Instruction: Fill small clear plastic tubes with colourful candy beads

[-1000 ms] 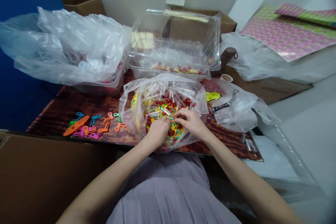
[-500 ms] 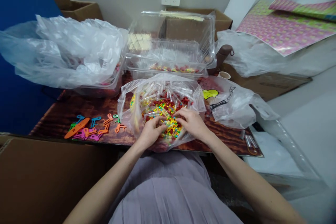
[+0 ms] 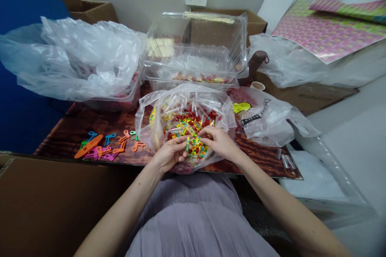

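A clear plastic bag [image 3: 153, 122] sits open at the near edge of the dark wooden table [image 3: 75, 124]. It is full of small multicoloured candies [image 3: 188, 122] and several clear little tubes. My left hand [image 3: 169, 154] is curled inside the bag and pinches a small tube filled with coloured candies [image 3: 187, 143], held nearly upright. My right hand [image 3: 220, 142] is closed too, its fingertips at the candies just right of the tube; what they pinch is hidden. Both forearms reach in over my lilac clothing.
Bright plastic clips [image 3: 104, 146] lie left of the bag. Behind stand a clear hinged box [image 3: 196, 54] with candies, a big crumpled plastic bag [image 3: 75, 58], a printed white bag [image 3: 268, 118], cardboard boxes [image 3: 54, 204] and patterned paper sheets [image 3: 325, 34].
My left hand has turned palm up and lifted a filled tube out of the candies toward me. The right hand has stayed close beside it. The view shifted down slightly at first.
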Demonstrator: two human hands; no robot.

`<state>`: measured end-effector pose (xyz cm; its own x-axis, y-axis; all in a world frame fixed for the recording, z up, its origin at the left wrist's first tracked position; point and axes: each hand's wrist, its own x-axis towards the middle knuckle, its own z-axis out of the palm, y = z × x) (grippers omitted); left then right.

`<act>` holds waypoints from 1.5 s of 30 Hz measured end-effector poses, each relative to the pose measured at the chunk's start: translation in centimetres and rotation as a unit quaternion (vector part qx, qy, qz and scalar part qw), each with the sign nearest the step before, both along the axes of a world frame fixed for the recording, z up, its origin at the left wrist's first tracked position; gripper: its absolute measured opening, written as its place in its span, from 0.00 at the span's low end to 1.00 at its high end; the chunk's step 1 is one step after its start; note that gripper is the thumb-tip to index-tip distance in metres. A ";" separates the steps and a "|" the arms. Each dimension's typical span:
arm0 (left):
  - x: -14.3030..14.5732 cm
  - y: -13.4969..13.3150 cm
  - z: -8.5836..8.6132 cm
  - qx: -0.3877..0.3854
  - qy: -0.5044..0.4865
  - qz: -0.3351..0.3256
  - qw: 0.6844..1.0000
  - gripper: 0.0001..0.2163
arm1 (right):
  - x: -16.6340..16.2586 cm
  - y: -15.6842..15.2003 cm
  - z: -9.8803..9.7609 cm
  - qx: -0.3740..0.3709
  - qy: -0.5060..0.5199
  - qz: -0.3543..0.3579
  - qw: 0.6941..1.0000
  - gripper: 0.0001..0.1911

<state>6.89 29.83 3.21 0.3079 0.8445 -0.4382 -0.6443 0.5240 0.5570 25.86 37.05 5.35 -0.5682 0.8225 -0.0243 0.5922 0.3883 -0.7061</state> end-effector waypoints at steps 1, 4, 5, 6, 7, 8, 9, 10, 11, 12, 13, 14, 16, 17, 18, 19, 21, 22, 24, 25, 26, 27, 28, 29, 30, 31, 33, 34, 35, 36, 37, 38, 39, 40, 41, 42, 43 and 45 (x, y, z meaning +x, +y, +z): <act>0.0 0.0 -0.1 0.000 -0.007 -0.001 1.000 0.15 | -0.1 0.0 0.0 -0.003 0.003 0.001 1.000 0.06; -0.2 -0.2 -0.2 -0.005 -0.022 -0.006 1.000 0.13 | -0.2 0.0 0.0 -0.015 0.018 0.005 1.000 0.06; -0.2 -0.2 -0.2 -0.009 -0.025 -0.009 1.000 0.12 | -0.2 0.0 0.1 -0.021 0.025 0.005 0.999 0.05; -0.3 -0.3 -0.3 -0.014 -0.028 -0.012 0.999 0.12 | -0.2 -0.1 0.1 -0.028 0.033 0.006 0.999 0.05; -0.3 -0.3 -0.3 -0.019 -0.031 -0.015 0.999 0.11 | -0.3 -0.1 0.1 -0.036 0.042 0.006 0.998 0.05; -0.4 -0.4 -0.3 -0.025 -0.033 -0.018 0.999 0.11 | -0.3 -0.2 0.1 -0.045 0.050 0.006 0.998 0.05; -0.4 -0.4 -0.3 -0.029 -0.034 -0.020 0.999 0.10 | -0.4 -0.2 0.1 -0.054 0.058 0.005 0.997 0.04; -0.4 -0.5 -0.2 -0.032 -0.034 -0.022 0.999 0.09 | -0.5 -0.3 0.1 -0.064 0.064 0.003 0.996 0.04; -0.4 -0.5 -0.2 -0.032 -0.034 -0.025 0.999 0.09 | -0.5 -0.3 0.1 -0.073 0.069 0.002 0.995 0.04; -0.4 -0.6 -0.2 -0.032 -0.033 -0.029 0.999 0.09 | -0.6 -0.4 0.1 -0.081 0.073 0.001 0.994 0.04; -0.4 -0.6 -0.1 -0.030 -0.033 -0.033 0.998 0.10 | -0.7 -0.5 0.1 -0.088 0.077 0.000 0.993 0.05; -0.4 -0.7 -0.1 -0.029 -0.033 -0.037 0.998 0.11 | -0.8 -0.5 0.1 -0.095 0.083 0.001 0.992 0.05; -0.4 -0.9 0.1 -0.025 -0.036 -0.044 0.998 0.11 | -1.0 -0.6 0.0 -0.109 0.093 0.002 0.990 0.06; -0.4 -1.0 0.1 -0.024 -0.037 -0.045 0.998 0.11 | -1.0 -0.6 0.0 -0.116 0.096 0.001 0.989 0.07; -0.4 -1.0 0.2 -0.023 -0.038 -0.045 0.998 0.12 | -1.1 -0.6 -0.1 -0.122 0.096 0.001 0.988 0.07; -0.4 -1.1 0.2 -0.022 -0.039 -0.044 0.998 0.12 | -1.1 -0.6 -0.1 -0.126 0.096 0.002 0.987 0.07; -0.5 -1.2 0.2 -0.022 -0.042 -0.045 0.998 0.13 | -1.1 -0.7 -0.2 -0.132 0.095 0.006 0.987 0.07; -0.5 -1.2 0.1 -0.023 -0.045 -0.044 0.998 0.14 | -1.2 -0.7 -0.2 -0.134 0.097 0.009 0.986 0.07; -0.6 -1.3 0.0 -0.024 -0.051 -0.044 0.997 0.15 | -1.2 -0.8 -0.3 -0.134 0.100 0.011 0.986 0.07; -0.6 -1.3 -0.1 -0.025 -0.054 -0.045 0.997 0.15 | -1.2 -0.8 -0.4 -0.132 0.100 0.010 0.986 0.07; -0.7 -1.3 -0.1 -0.024 -0.056 -0.045 0.997 0.15 | -1.3 -0.9 -0.5 -0.128 0.100 0.008 0.987 0.07; -0.7 -1.3 -0.1 -0.023 -0.056 -0.046 0.997 0.15 | -1.3 -0.9 -0.5 -0.123 0.100 0.006 0.987 0.07; -0.7 -1.3 -0.1 -0.020 -0.056 -0.047 0.997 0.15 | -1.3 -0.9 -0.5 -0.118 0.100 0.005 0.988 0.07; -0.7 -1.3 -0.1 -0.018 -0.053 -0.048 0.997 0.15 | -1.3 -0.9 -0.6 -0.114 0.101 0.004 0.988 0.06; -0.6 -1.4 -0.1 -0.015 -0.049 -0.047 0.998 0.15 | -1.4 -0.9 -0.6 -0.112 0.102 0.004 0.988 0.06; -0.6 -1.4 0.0 -0.013 -0.045 -0.047 0.998 0.14 | -1.4 -1.0 -0.6 -0.110 0.103 0.001 0.989 0.06; -0.5 -1.4 0.1 -0.013 -0.037 -0.048 0.998 0.14 | -1.4 -1.0 -0.7 -0.107 0.103 -0.006 0.989 0.06; -0.5 -1.4 0.1 -0.012 -0.033 -0.048 0.998 0.14 | -1.5 -1.0 -0.7 -0.107 0.102 -0.010 0.989 0.06; -0.4 -1.4 0.1 -0.011 -0.031 -0.050 0.998 0.14 | -1.5 -1.0 -0.8 -0.106 0.102 -0.014 0.989 0.06; -0.4 -1.4 0.0 -0.010 -0.029 -0.051 0.998 0.13 | -1.5 -1.1 -0.8 -0.105 0.101 -0.014 0.989 0.06; -0.4 -1.4 0.0 -0.008 -0.026 -0.051 0.998 0.13 | -1.5 -1.1 -0.8 -0.104 0.100 -0.014 0.989 0.05; -0.4 -1.4 0.0 -0.007 -0.024 -0.051 0.998 0.14 | -1.4 -1.1 -0.9 -0.102 0.100 -0.012 0.990 0.05; -0.3 -1.4 -0.1 -0.006 -0.021 -0.051 0.998 0.14 | -1.4 -1.1 -0.9 -0.099 0.100 -0.010 0.990 0.05; -0.3 -1.4 -0.1 -0.004 -0.016 -0.051 0.999 0.15 | -1.4 -1.1 -0.9 -0.098 0.102 -0.010 0.990 0.06; -0.2 -1.4 -0.1 -0.001 -0.009 -0.050 0.999 0.15 | -1.4 -1.1 -0.9 -0.098 0.104 -0.010 0.990 0.06; -0.1 -1.4 0.0 0.003 0.002 -0.046 0.999 0.16 | -1.4 -1.1 -0.9 -0.102 0.106 -0.012 0.989 0.06; 0.0 -1.4 0.0 0.010 0.017 -0.041 0.999 0.17 | -1.3 -1.1 -0.8 -0.109 0.109 -0.014 0.988 0.07; 0.3 -1.5 0.3 0.025 0.055 -0.028 0.998 0.18 | -1.3 -1.0 -0.6 -0.122 0.116 -0.021 0.986 0.08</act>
<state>7.18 28.35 3.48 0.3080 0.8490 -0.4293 -0.5478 0.5272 0.6496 24.59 36.04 4.73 -0.5472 0.8312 -0.0982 0.4165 0.1686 -0.8933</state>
